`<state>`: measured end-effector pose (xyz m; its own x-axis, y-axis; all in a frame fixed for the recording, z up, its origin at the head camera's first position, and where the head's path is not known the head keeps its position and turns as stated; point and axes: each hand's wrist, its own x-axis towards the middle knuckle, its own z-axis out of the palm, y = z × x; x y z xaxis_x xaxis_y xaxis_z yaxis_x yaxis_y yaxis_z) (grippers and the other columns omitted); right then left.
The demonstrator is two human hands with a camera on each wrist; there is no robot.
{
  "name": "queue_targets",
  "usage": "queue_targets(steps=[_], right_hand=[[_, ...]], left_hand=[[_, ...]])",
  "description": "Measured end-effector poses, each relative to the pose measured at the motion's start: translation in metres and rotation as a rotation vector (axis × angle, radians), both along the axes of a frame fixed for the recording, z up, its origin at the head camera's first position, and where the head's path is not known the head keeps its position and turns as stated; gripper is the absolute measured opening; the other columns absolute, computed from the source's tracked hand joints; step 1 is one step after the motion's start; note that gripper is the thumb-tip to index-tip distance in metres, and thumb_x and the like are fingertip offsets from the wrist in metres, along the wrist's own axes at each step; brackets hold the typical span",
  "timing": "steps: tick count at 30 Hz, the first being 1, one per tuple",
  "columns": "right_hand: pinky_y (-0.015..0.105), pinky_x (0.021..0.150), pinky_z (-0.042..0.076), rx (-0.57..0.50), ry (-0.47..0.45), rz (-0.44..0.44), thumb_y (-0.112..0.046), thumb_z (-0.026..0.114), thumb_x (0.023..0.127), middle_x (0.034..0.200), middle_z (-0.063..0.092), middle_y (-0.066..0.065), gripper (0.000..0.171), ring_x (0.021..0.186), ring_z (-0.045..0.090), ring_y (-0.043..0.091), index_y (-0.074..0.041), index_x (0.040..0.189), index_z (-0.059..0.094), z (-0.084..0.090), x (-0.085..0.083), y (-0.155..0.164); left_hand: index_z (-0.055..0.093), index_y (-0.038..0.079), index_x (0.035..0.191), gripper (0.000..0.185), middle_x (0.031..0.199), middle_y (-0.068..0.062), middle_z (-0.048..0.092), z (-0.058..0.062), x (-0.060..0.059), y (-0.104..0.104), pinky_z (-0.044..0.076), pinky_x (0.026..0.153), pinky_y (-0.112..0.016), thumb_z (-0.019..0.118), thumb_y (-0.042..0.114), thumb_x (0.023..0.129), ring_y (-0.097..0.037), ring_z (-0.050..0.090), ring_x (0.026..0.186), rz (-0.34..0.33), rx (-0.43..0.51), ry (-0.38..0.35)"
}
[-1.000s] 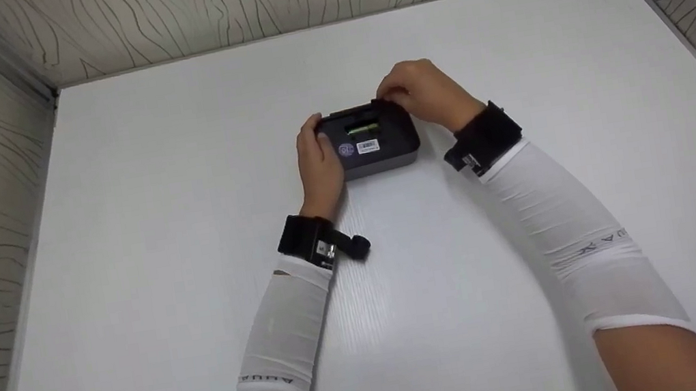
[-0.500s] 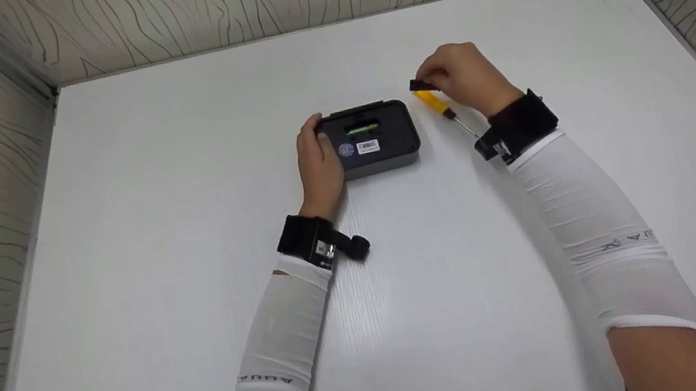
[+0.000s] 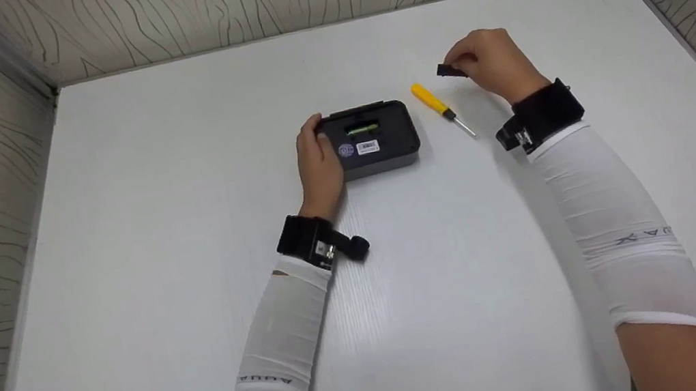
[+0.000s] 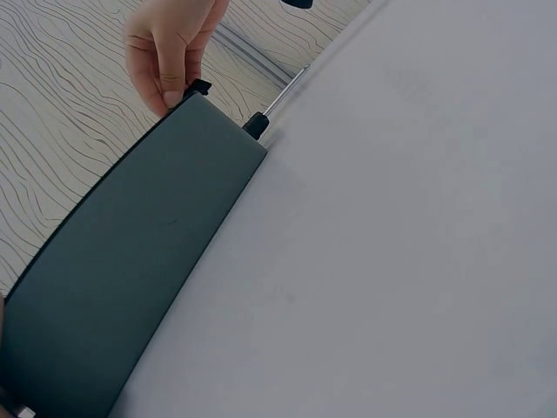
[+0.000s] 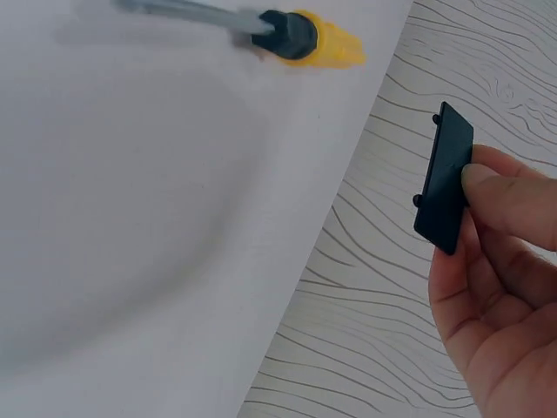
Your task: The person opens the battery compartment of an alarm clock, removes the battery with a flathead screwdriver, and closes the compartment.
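Observation:
A black box-shaped device (image 3: 391, 137) lies on the white table, with a green battery (image 3: 363, 129) showing in an open slot on its upper face. My left hand (image 3: 321, 172) grips the device's left end, fingers at the far edge and thumb on the near side. To the right, my right hand (image 3: 500, 66) pinches a small black battery cover (image 5: 448, 178) between thumb and fingers, held above the table. Two little tabs stick out along one edge of the cover in the right wrist view. The left wrist view shows the device's dark side wall (image 4: 148, 235).
Between the device and my right hand lies a screwdriver (image 3: 430, 99) with a yellow handle, its metal tip toward me. The white table (image 3: 175, 145) is bounded by wood-patterned panels (image 3: 264, 1) at the back and sides.
My right hand has moved from the device's far right corner to the right, carrying the battery cover. The screwdriver has come into view. My left hand stays on the device.

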<state>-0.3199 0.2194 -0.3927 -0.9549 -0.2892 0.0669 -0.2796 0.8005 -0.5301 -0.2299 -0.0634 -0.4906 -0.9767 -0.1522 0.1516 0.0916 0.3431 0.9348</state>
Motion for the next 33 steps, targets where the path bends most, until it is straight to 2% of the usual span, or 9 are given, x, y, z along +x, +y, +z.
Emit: queue_targets(steps=[6,11,19,27,33], right_hand=[[0.049,0.094,0.050,-0.002,0.030,-0.053,0.004,0.057,0.100,0.118,0.069,0.025,0.022,0.110,0.063,0.037,0.006,0.113,0.074,0.005,-0.002,0.015],[0.047,0.090,0.049,0.012,0.019,-0.093,0.003,0.055,0.101,0.121,0.068,0.024,0.023,0.109,0.062,0.035,0.005,0.114,0.073,0.003,-0.004,0.025],[0.050,0.096,0.047,0.031,-0.015,-0.124,0.006,0.054,0.099,0.122,0.067,0.026,0.024,0.114,0.059,0.038,0.007,0.114,0.073,-0.009,-0.012,0.039],[0.053,0.100,0.045,0.048,0.004,-0.131,0.008,0.053,0.097,0.116,0.068,0.028,0.023,0.113,0.059,0.042,0.010,0.108,0.073,-0.013,-0.017,0.055],[0.052,0.096,0.044,0.063,-0.005,-0.116,0.008,0.055,0.097,0.114,0.067,0.030,0.020,0.107,0.058,0.040,0.011,0.107,0.072,-0.014,-0.019,0.060]], left_hand=[[0.039,0.001,0.149,0.042,0.148,-0.017,0.044,0.000,0.001,0.000,0.027,0.117,-0.026,0.030,0.006,0.109,-0.024,0.037,0.144,-0.005,-0.010,0.001],[0.039,0.001,0.149,0.041,0.149,-0.016,0.044,0.001,0.001,0.000,0.026,0.118,-0.026,0.030,0.006,0.109,-0.024,0.036,0.144,-0.004,-0.015,-0.002],[0.040,0.001,0.149,0.041,0.149,-0.016,0.044,-0.001,0.000,0.000,0.026,0.118,-0.026,0.031,0.005,0.109,-0.024,0.037,0.144,0.002,-0.004,-0.007],[0.040,0.002,0.149,0.041,0.150,-0.016,0.044,0.000,0.000,0.000,0.026,0.118,-0.026,0.031,0.006,0.109,-0.024,0.036,0.145,0.007,-0.005,-0.015],[0.041,0.001,0.149,0.041,0.149,-0.016,0.044,0.000,-0.001,0.000,0.026,0.118,-0.026,0.032,0.005,0.109,-0.024,0.036,0.145,0.009,-0.002,-0.009]])
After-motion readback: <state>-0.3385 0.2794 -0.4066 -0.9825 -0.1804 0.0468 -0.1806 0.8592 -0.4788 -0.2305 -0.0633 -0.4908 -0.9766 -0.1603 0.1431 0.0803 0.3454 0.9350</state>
